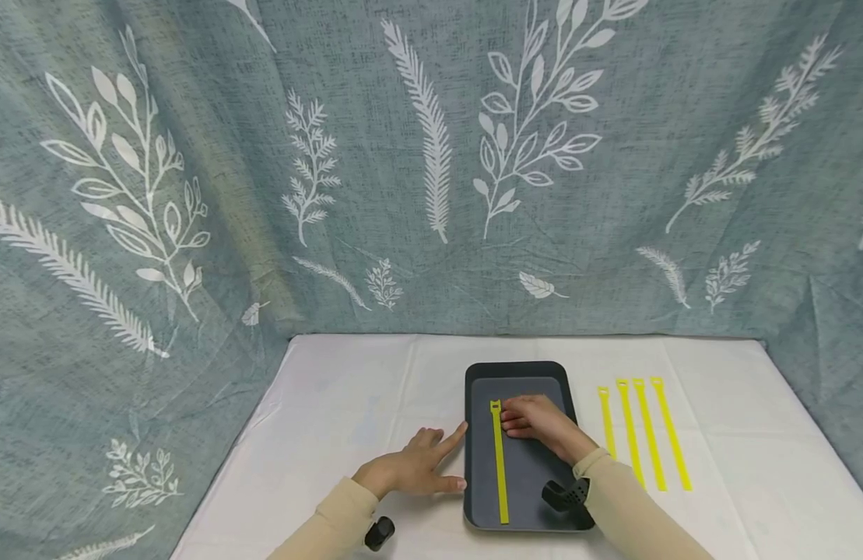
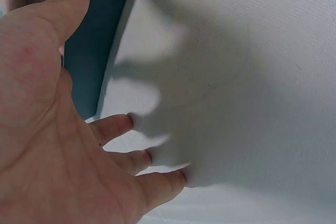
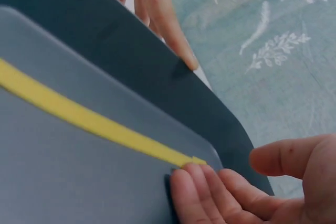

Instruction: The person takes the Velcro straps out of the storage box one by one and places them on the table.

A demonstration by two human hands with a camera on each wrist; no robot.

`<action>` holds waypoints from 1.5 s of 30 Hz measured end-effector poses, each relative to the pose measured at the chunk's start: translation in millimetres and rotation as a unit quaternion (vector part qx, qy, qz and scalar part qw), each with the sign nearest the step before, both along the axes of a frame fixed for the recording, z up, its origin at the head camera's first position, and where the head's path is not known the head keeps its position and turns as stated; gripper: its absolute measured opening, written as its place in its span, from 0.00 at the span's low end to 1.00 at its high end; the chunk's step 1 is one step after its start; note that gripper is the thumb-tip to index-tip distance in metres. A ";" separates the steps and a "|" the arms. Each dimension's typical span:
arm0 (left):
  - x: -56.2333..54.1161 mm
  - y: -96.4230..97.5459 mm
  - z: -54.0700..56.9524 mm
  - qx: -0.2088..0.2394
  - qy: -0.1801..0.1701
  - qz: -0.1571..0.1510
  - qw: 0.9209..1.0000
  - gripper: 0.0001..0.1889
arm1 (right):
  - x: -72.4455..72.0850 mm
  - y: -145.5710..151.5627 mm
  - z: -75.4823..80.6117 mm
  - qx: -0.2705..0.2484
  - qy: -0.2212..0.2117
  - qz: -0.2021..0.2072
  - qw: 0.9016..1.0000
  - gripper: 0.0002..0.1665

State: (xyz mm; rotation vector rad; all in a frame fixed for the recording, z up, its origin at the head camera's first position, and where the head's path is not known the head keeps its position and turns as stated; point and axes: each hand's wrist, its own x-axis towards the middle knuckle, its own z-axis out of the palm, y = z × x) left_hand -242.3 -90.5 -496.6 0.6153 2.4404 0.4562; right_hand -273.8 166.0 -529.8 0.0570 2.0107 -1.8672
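A yellow cable strap [image 1: 499, 467] lies lengthwise in the dark grey tray [image 1: 543, 498], its slotted head toward the back. My right hand [image 1: 539, 424] is over the tray, fingertips right at that head. In the right wrist view the fingers [image 3: 202, 195] lie together beside the end of the strap [image 3: 94, 119], while the thumb stands apart from them. On the tray's left side, my left hand [image 1: 420, 464] spreads its fingers, with index finger and thumb at the rim. The left wrist view shows its other fingertips [image 2: 170, 179] down on the white cloth.
Several more yellow straps [image 1: 648, 435] lie side by side on the white tablecloth [image 1: 739, 435] right of the tray, the right forearm covering some lower ends. A blue-grey leaf-patterned curtain [image 1: 431, 171] hangs behind the table and along both sides.
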 end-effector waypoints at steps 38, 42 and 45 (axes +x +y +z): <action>-1.4 0.2 1.7 0.002 -0.005 -0.011 1.000 0.47 | -1.7 -29.0 -11.4 -0.049 -0.026 0.112 0.992 0.22; -1.5 0.8 1.3 0.000 -0.004 -0.010 1.000 0.47 | -2.7 -33.6 -8.3 -0.016 -0.018 0.110 0.994 0.21; -1.4 1.5 0.1 -0.001 -0.002 -0.009 1.000 0.47 | -3.2 -37.1 -6.5 0.004 -0.024 0.097 0.995 0.20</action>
